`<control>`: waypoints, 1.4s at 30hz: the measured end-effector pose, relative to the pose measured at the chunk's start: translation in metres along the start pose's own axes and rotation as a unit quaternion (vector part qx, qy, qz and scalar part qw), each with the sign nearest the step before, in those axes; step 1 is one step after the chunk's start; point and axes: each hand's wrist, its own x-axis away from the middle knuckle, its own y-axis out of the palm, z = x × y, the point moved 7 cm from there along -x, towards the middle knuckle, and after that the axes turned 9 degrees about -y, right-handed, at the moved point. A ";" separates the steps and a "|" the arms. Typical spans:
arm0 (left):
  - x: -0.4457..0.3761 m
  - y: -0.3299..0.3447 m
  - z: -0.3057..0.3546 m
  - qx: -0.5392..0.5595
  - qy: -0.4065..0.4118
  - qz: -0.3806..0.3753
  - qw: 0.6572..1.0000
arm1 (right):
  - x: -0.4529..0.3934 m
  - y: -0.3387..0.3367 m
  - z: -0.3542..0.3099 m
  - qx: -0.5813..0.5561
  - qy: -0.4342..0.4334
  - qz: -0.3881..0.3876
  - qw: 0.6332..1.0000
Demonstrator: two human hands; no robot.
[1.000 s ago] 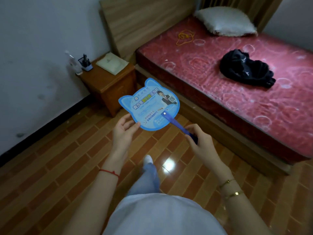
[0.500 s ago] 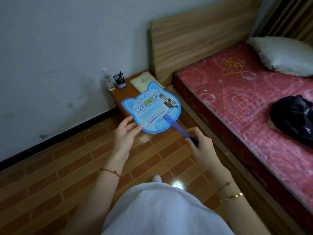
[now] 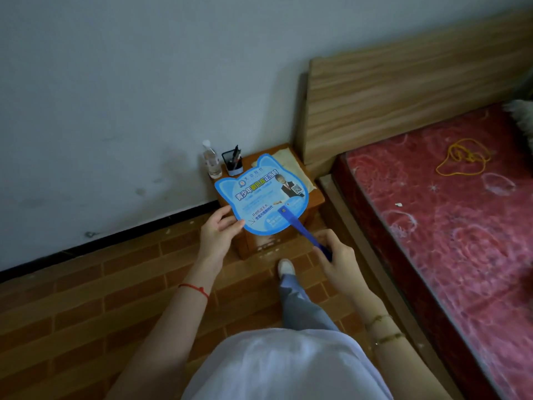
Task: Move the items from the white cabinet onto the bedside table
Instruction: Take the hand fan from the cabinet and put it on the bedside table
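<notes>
both hands hold the blue fan over the bedside counter: left hand pinching its near-left rim, right hand gripping the handle.

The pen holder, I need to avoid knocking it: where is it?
In the head view the pen holder stands at the back left of the bedside table, right of the clear bottle and just beyond the blue fan.
</notes>
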 end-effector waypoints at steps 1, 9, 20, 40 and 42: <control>-0.016 0.005 0.006 -0.001 -0.002 0.005 1.000 | -0.019 0.000 0.009 0.000 -0.002 -0.008 1.000; -0.146 0.062 0.056 -0.013 -0.033 0.027 0.999 | -0.168 -0.011 0.083 0.008 0.025 -0.056 0.998; -0.310 0.111 0.042 -0.055 -0.101 0.042 0.992 | -0.299 0.032 0.204 0.043 0.103 -0.092 0.989; -0.503 0.131 -0.130 -0.166 -0.145 0.121 0.968 | -0.358 0.172 0.396 0.115 0.107 -0.145 0.977; -0.505 0.129 -0.133 -0.191 -0.144 0.121 0.963 | -0.358 0.175 0.399 0.119 0.114 -0.143 0.976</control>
